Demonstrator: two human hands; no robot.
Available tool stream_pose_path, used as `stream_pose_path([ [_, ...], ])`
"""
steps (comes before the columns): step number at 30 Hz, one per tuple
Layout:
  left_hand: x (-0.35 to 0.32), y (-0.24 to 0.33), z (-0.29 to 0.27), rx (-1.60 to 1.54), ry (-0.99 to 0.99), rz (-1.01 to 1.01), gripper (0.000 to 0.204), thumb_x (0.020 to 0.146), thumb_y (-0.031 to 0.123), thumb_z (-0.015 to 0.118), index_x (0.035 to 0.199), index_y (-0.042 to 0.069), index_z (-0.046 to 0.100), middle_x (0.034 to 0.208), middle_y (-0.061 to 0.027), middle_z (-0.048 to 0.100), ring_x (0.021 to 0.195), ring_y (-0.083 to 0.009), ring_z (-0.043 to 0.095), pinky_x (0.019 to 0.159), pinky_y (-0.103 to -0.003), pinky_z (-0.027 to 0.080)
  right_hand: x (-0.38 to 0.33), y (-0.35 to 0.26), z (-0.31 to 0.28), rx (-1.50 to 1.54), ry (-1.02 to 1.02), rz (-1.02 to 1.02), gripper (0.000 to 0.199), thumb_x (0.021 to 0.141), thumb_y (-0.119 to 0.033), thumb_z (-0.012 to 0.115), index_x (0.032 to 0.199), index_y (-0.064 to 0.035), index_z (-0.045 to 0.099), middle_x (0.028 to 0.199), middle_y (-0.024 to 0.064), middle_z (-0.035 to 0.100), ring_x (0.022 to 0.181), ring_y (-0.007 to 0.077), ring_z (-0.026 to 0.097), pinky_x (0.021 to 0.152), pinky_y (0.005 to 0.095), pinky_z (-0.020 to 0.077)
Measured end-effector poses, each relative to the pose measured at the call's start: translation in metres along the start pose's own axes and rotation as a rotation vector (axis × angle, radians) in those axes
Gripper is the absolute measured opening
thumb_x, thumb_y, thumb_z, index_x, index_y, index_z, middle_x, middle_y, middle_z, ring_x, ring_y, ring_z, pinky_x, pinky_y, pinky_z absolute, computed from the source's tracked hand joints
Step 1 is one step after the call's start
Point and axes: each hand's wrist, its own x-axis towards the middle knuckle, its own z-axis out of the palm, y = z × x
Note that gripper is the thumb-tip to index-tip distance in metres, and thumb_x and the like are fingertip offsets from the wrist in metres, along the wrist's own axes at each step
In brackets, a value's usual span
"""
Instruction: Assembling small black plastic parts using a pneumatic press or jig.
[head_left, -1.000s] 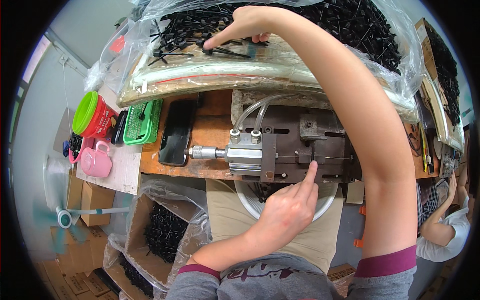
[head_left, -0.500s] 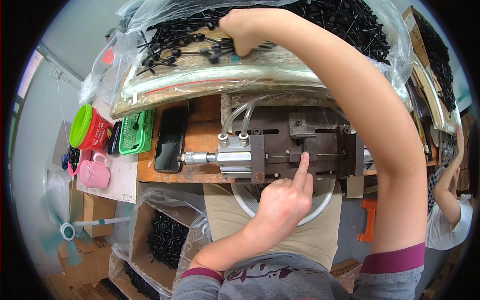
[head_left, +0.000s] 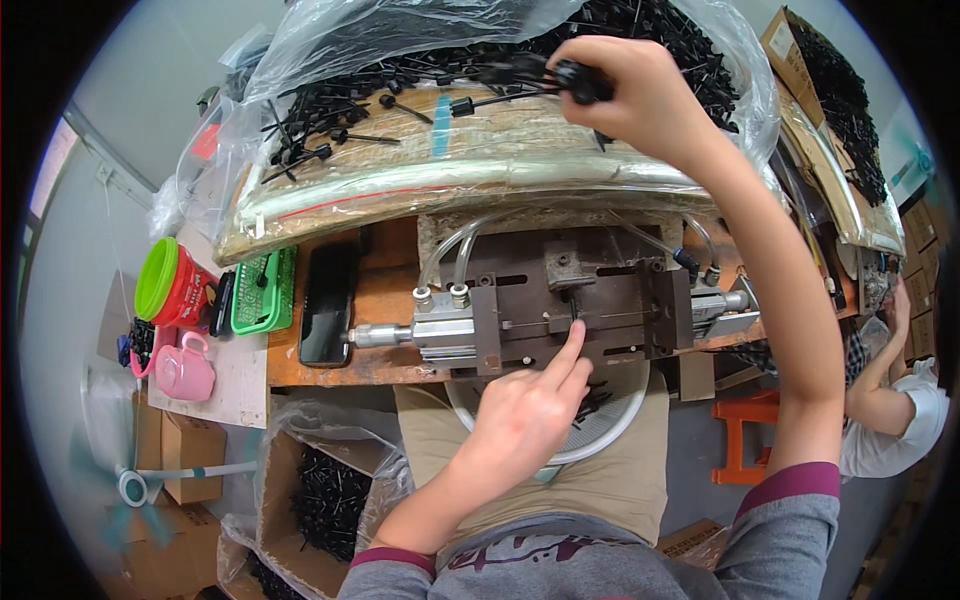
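Note:
The index finger of my left hand (head_left: 530, 418) is stretched out, its tip on a small black part in the middle of a dark metal clamping fixture (head_left: 520, 262); the other fingers are loosely bent and hold nothing. Up over the far worktop, my right hand (head_left: 640, 100) is closed round several black thin-stemmed plastic pieces with knob-like heads (head_left: 583, 84); motion blurs some of them. Beneath and left of that hand lies a spread of loose pieces of the same kind (head_left: 350, 138) on a plastic-wrapped board (head_left: 400, 165). A silver air cylinder (head_left: 445, 335) flanks the fixture at left.
Left of the fixture lie a phone (head_left: 328, 300), a green basket (head_left: 265, 315), a red tub (head_left: 178, 285) and a pink cup (head_left: 186, 370). A white-rimmed round basket (head_left: 630, 425) is at my lap. An open carton (head_left: 275, 490) holds black pieces. Another person (head_left: 895, 415) is at right.
My right hand has lifted off the spread of pieces and moved right, now with several pieces in it. My left index finger stays at the fixture's middle. The view has shifted slightly.

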Motion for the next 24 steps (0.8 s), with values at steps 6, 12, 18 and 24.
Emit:
stream_pose_path([
  [6, -0.007, 0.002, -0.026, -0.902, 0.132, -0.344, 0.075, 0.08, 0.002, 0.08, 0.147, 0.001, 0.046, 0.138, -0.0186, 0.059, 0.085, -0.0144, 0.07, 0.069, -0.026, 0.06, -0.068, -0.058, -0.037, 0.085, 0.16, -0.04, 0.025, 0.068, 0.001, 0.074, 0.092, -0.0046, 0.069, 0.085, 0.0099, 0.068, 0.077, 0.0261, 0.07, 0.069, 0.0325, 0.0562],
  [12, -0.01, -0.002, -0.05, -1.221, 0.303, -0.386, 0.038, 0.094, 0.007, 0.068, 0.126, -0.012, 0.059, 0.108, -0.0235, 0.066, 0.084, -0.0231, 0.07, 0.072, -0.034, 0.063, -0.138, -0.099, -0.029, 0.248, 0.013, -0.108, 0.028, 0.073, -0.007, 0.078, 0.098, 0.0021, 0.07, 0.089, 0.0146, 0.07, 0.075, 0.0266, 0.071, 0.062, 0.0326, 0.0568],
  [18, -0.013, 0.01, -0.038, -0.68, 0.265, -0.245, 0.036, 0.064, -0.002, 0.087, 0.098, -0.002, 0.077, 0.099, -0.0145, 0.069, 0.088, -0.0205, 0.069, 0.075, -0.032, 0.059, -0.168, -0.098, -0.041, 0.199, 0.216, 0.111, 0.034, 0.068, 0.009, 0.074, 0.101, 0.0021, 0.069, 0.104, 0.0167, 0.072, 0.082, 0.025, 0.072, 0.069, 0.0314, 0.058],
  [24, -0.012, 0.006, 0.018, -0.01, 0.26, -0.067, 0.035, 0.067, 0.005, 0.084, 0.099, -0.001, 0.073, 0.125, -0.0172, 0.068, 0.097, -0.0265, 0.07, 0.083, -0.035, 0.057, -0.179, -0.108, -0.029, 0.074, 0.274, 0.159, 0.028, 0.076, 0.012, 0.074, 0.101, 0.0016, 0.069, 0.104, 0.0177, 0.072, 0.088, 0.0288, 0.071, 0.076, 0.0348, 0.057],
])
